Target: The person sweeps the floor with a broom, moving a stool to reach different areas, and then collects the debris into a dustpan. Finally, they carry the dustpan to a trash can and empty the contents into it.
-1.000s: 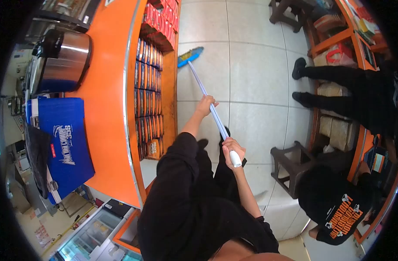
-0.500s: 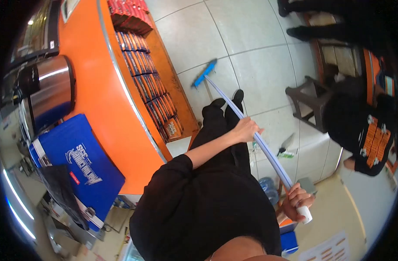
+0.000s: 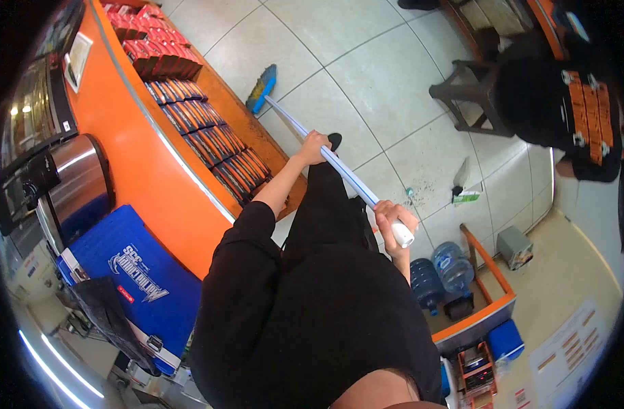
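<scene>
I hold a broom by its white-and-blue striped handle (image 3: 353, 180). My left hand (image 3: 314, 148) is closed around the handle partway down, and my right hand (image 3: 396, 222) grips it near the white end cap. At the far end, the blue broom head (image 3: 263, 88) is over the tiled floor by the orange counter's base, its bristles showing. Dark bits of debris (image 3: 423, 193) lie scattered on the tiles to the right of the handle, with a small teal object (image 3: 409, 192) among them.
Boxed goods (image 3: 210, 129) fill the orange counter's shelf on the left. To the right are a dark stool (image 3: 469, 99) beside a person in black (image 3: 550, 102), a green-and-white packet (image 3: 466, 196), large water bottles (image 3: 453, 266) and a grey bin (image 3: 514, 247).
The broom head has moved left, towards the counter, and its bristles now show. Both hands have shifted left in view, and my right hand has come up closer to my left.
</scene>
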A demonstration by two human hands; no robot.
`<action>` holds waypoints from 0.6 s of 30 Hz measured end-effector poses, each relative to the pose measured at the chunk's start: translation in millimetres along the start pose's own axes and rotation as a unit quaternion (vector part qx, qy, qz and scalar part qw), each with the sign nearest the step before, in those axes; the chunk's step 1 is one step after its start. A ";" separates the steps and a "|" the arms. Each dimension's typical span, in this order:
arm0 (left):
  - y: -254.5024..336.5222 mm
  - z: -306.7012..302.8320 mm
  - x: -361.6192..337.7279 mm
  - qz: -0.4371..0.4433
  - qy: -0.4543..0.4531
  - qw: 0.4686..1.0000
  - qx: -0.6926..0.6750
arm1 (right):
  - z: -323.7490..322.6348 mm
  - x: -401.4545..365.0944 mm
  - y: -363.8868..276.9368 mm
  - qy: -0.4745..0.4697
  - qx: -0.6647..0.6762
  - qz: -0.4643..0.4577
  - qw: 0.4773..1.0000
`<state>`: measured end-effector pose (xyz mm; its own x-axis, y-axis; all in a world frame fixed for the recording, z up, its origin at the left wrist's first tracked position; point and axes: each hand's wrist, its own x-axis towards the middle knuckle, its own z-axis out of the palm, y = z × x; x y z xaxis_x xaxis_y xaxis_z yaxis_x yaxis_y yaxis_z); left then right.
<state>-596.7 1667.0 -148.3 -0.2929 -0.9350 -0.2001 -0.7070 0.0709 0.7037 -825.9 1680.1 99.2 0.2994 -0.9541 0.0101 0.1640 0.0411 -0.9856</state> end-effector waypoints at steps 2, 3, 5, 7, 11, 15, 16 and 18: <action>12.1 19.2 -10.8 0.017 -0.028 0.999 -0.012 | -10.2 -20.0 -8.0 0.000 0.003 -0.003 1.000; 19.3 28.6 -16.4 0.026 -0.049 0.998 -0.027 | -16.7 -32.7 -11.1 -0.010 0.005 -0.004 1.000; 35.8 51.6 -29.3 0.052 -0.065 0.997 -0.003 | -32.5 -63.1 -18.3 0.004 0.003 0.002 1.000; 66.3 66.6 -39.3 0.033 -0.091 0.995 -0.028 | -49.8 -92.9 -28.4 -0.006 -0.025 0.011 1.000; 159.7 131.5 -54.2 0.098 -0.065 0.993 -0.020 | -98.6 -163.3 -87.8 0.054 -0.129 0.074 0.987; 280.6 182.3 -61.4 0.059 -0.186 0.981 -0.023 | -133.3 -230.6 -136.9 0.129 -0.070 -0.032 0.989; 305.4 181.4 -66.2 0.061 -0.190 0.979 -0.031 | -140.0 -243.5 -146.5 0.145 -0.060 -0.052 0.986; 345.3 172.6 -76.1 0.040 -0.227 0.972 -0.042 | -155.9 -273.8 -164.6 0.150 -0.009 -0.092 0.984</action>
<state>-929.6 1822.5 -7.8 -0.6120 -0.6770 -0.4088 -0.6204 0.0904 0.7790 -1081.3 1888.2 232.3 -0.0259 -0.9896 0.1414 0.1715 -0.1437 -0.9747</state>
